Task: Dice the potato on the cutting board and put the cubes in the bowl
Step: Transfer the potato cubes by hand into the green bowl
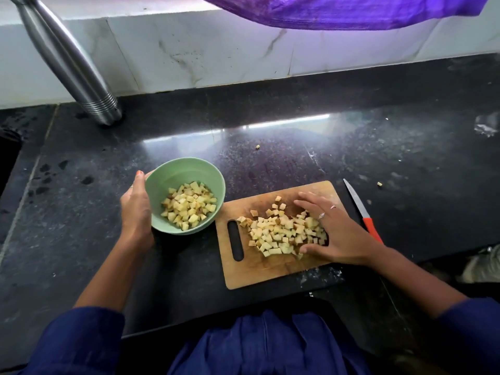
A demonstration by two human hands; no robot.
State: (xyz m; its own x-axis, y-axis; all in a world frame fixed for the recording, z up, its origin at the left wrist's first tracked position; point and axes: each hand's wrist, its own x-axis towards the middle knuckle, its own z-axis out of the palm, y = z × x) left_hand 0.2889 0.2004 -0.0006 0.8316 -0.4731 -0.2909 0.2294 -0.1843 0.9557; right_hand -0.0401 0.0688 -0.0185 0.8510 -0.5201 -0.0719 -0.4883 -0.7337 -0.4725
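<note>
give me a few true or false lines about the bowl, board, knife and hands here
1. The green bowl holds potato cubes. True.
2. The right hand grips the knife. False: the knife lies on the counter beside the cutting board; the hand rests against the cubes on the board.
3. The left hand holds the bowl. True.
4. The bowl stands on the board. False: it is left of it.

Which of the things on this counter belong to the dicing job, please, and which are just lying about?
Job: potato cubes, cutting board, green bowl, knife, left hand, right hand.
Lying about: steel bottle, purple cloth.
</note>
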